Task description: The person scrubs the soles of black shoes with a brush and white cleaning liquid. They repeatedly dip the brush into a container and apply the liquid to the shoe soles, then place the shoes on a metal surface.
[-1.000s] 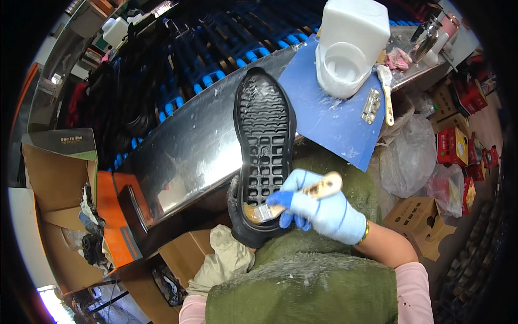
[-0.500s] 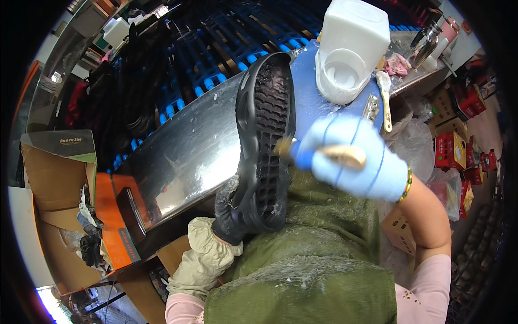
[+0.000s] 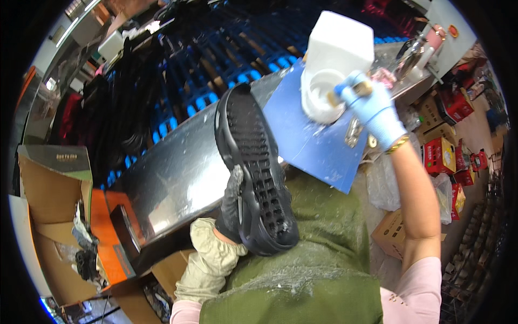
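My left hand (image 3: 230,211), in a dark grey glove, grips the side of a black shoe sole (image 3: 245,127). The sole is tilted over my lap, its inner face of ridges and square hollows turned up. A light blue glove covers my right hand (image 3: 376,112), which is closed on a short brush (image 3: 333,99). The brush's bristles are at the round mouth of a white plastic container (image 3: 341,40), which stands on a blue sheet (image 3: 291,127). Whether they touch what is inside I cannot tell.
A shiny metal bench top (image 3: 186,164) lies left of the sole, with a conveyor of blue rollers (image 3: 202,101) behind it. An open cardboard box (image 3: 54,181) stands at the left. Red boxes (image 3: 438,155) and plastic bags (image 3: 384,181) are at the right. A green apron (image 3: 302,291) covers my lap.
My right hand has carried the brush from above the sole up and right to the container's mouth. The sole has turned slightly and sits lower in the picture, still in my left hand.
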Demonstrator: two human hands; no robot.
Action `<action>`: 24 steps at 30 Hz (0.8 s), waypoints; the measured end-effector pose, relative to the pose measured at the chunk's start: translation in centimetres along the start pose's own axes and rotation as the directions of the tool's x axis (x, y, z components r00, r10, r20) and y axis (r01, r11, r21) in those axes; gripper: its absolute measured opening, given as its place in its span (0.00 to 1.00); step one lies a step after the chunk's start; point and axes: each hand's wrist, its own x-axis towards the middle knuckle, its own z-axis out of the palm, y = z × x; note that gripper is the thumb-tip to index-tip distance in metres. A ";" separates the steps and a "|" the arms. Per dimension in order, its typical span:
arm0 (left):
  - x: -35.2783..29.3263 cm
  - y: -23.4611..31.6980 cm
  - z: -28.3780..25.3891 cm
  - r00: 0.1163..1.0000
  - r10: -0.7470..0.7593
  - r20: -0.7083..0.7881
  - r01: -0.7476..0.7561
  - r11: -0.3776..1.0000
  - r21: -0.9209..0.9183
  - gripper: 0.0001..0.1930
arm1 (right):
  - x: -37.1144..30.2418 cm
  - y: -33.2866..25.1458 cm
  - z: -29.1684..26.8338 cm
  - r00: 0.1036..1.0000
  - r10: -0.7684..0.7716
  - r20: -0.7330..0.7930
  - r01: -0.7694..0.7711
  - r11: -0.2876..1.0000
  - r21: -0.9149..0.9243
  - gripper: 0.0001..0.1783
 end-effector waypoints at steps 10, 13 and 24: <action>-1.0 -4.4 -1.2 0.999 0.029 0.044 -0.011 0.928 -0.372 0.24 | -8.2 -1.2 0.5 0.884 0.158 0.440 -0.467 0.251 0.848 0.11; -1.8 -5.7 -1.1 0.993 0.042 0.113 -0.018 0.979 -0.204 0.22 | -7.3 -7.8 4.3 0.919 0.193 0.343 -0.384 0.248 0.890 0.08; -1.8 -6.0 -2.5 0.997 0.019 0.073 -0.015 0.998 -0.065 0.28 | -7.5 -9.3 -1.1 0.755 -0.138 0.642 -0.456 0.592 0.664 0.08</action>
